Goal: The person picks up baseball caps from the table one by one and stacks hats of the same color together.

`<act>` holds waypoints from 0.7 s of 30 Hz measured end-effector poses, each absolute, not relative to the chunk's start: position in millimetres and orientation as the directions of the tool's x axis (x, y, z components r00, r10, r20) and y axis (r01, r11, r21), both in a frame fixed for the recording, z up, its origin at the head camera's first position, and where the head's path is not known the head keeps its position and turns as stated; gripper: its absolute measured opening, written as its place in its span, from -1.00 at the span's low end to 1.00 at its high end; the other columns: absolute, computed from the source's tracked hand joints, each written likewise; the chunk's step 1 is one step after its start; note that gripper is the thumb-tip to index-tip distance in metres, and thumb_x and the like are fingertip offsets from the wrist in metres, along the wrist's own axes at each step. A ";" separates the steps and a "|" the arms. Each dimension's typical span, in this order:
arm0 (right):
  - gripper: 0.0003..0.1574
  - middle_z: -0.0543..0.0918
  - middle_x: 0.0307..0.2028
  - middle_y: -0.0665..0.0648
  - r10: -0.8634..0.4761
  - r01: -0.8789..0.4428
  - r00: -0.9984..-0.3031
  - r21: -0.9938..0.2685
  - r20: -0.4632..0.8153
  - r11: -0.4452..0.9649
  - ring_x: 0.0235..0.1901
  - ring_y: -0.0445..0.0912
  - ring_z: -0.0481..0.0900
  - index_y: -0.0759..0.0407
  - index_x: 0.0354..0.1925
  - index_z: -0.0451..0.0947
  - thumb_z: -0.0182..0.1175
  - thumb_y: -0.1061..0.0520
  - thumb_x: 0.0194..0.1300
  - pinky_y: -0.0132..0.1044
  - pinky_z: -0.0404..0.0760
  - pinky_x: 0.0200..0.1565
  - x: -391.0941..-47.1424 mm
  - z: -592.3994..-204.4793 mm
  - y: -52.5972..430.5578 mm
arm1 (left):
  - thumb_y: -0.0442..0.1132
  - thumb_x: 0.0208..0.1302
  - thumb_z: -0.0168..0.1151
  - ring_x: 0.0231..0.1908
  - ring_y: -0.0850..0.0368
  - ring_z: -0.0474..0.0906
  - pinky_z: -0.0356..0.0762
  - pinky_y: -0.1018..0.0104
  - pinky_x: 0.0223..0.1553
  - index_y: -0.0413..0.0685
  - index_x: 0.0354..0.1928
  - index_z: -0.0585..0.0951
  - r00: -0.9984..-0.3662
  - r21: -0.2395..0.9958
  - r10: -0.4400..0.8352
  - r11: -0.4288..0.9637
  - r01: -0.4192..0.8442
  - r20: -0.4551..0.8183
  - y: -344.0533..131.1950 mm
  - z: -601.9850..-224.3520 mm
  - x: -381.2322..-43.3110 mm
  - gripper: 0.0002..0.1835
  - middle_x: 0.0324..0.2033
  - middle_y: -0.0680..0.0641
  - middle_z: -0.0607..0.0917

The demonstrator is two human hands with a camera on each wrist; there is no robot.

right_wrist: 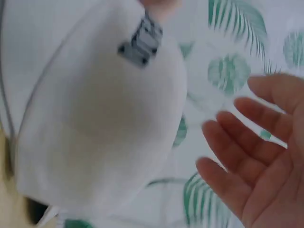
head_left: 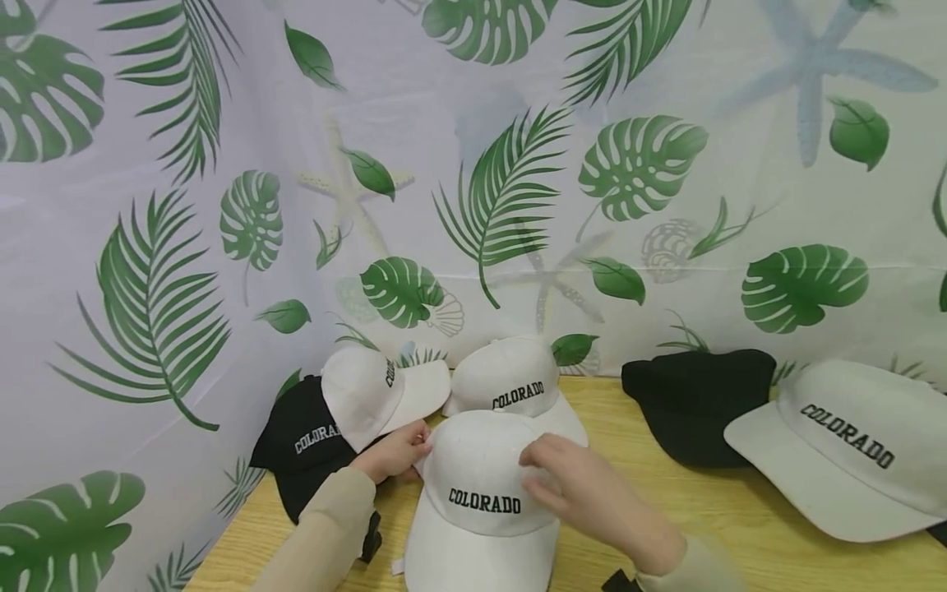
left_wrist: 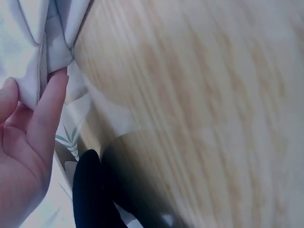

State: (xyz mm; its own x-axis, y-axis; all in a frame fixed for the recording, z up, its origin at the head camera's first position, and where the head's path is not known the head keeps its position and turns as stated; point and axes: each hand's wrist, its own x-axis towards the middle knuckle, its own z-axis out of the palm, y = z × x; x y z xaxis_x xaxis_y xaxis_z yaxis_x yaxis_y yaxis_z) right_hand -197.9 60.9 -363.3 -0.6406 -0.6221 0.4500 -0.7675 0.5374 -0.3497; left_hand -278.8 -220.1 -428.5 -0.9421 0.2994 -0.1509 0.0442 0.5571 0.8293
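Note:
A white cap (head_left: 481, 551) with black COLORADO lettering stands in front of me, brim toward me. At its left rear edge my left hand (head_left: 392, 454) pinches the fabric. In the left wrist view, the thumb and fingers of that hand (left_wrist: 28, 147) hold the white cloth (left_wrist: 28, 71), with one finger by a strap. My right hand (head_left: 580, 485) is beside the cap's right side, fingers loosely bent. The right wrist view shows this hand (right_wrist: 256, 156) with fingers spread and nothing in them, apart from the white crown (right_wrist: 104, 118).
Behind stands a second white COLORADO cap (head_left: 510, 378). To the left, another white cap (head_left: 358, 395) lies over a black cap (head_left: 303, 460). At the right, a white cap (head_left: 851, 444) overlaps a black one (head_left: 695, 403). A leaf-print cloth (head_left: 488, 205) hangs behind the wooden table (head_left: 666, 501).

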 end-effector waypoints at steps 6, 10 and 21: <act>-0.81 0.30 -0.57 -0.17 -0.872 -0.909 -0.411 -0.051 0.266 0.413 -0.58 -0.33 0.25 0.02 -0.41 0.45 0.22 -0.02 0.10 -0.56 0.26 -0.53 -173.5 -367.1 33.3 | -0.36 0.32 -0.10 -0.64 0.16 0.28 0.31 0.37 -0.62 -0.17 -0.41 0.26 -0.939 0.837 0.298 0.547 0.018 -0.174 -217.8 -425.9 -276.8 -0.87 -0.57 -0.03 0.35; -0.76 0.29 -0.61 -0.17 -0.930 -0.930 -0.358 0.064 0.082 0.363 -0.61 -0.32 0.19 -0.02 -0.43 0.46 0.14 -0.13 0.13 -0.54 0.20 -0.58 -167.1 -377.1 19.5 | -0.36 0.32 -0.11 -0.65 0.16 0.24 0.30 0.36 -0.61 -0.19 -0.41 0.26 -0.942 0.834 0.284 0.551 0.006 -0.180 -217.6 -423.5 -276.1 -0.87 -0.58 -0.02 0.30; -0.61 0.42 -0.67 0.03 -0.918 -0.871 -0.339 0.298 0.207 0.389 -0.79 -0.30 0.23 0.17 -0.40 0.50 0.11 -0.14 0.08 -0.50 0.19 -0.81 -149.7 -415.5 10.1 | -0.36 0.32 -0.10 -0.62 0.13 0.28 0.31 0.33 -0.59 -0.19 -0.41 0.27 -0.940 0.817 0.286 0.577 0.013 -0.187 -219.1 -423.3 -278.7 -0.87 -0.53 -0.06 0.30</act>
State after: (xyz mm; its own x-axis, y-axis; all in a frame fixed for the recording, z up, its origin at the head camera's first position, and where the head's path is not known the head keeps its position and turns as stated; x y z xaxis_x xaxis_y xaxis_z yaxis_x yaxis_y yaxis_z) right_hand -149.7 10.1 -415.5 -0.3391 -0.9176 0.2073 -0.8714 0.3894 0.2983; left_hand -278.7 -219.1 -423.3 -0.9397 0.2862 -0.1874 0.0128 0.5768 0.8168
